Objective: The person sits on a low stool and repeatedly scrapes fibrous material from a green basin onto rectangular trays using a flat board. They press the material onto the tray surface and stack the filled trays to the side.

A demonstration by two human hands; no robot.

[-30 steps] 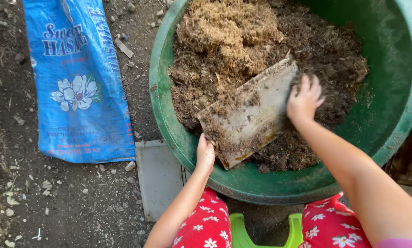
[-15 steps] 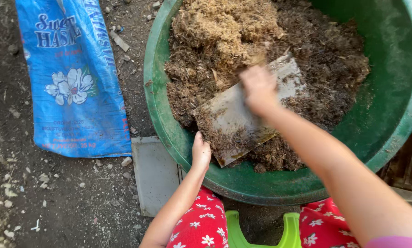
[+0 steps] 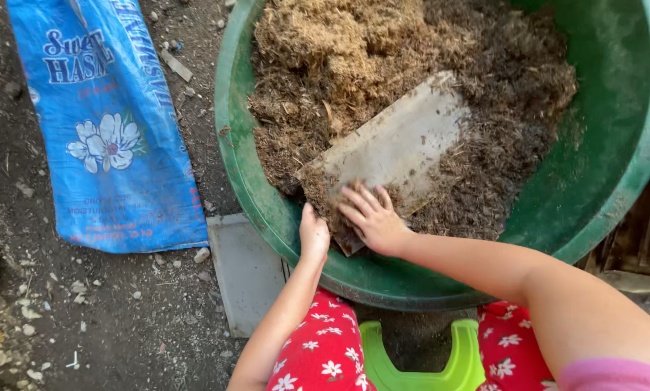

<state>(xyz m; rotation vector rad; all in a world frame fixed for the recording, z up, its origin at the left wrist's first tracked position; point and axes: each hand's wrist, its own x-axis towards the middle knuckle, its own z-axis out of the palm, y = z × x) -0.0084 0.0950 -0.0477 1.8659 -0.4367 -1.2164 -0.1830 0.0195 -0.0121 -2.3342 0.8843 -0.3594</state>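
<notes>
we see the left hand (image 3: 314,235) gripping the near rim of the big green tub (image 3: 614,188) at about 7 o'clock. the right hand (image 3: 372,217) lies flat, fingers spread, pressing the lower end of a flat grey board (image 3: 404,141). the board rests tilted on a brown fibrous mix (image 3: 339,65) filling the tub. at 9 o'clock from the tub, a blue woven sack (image 3: 107,137) lies on the dirt, and a green stool (image 3: 412,362) sits at 6 o'clock.
</notes>
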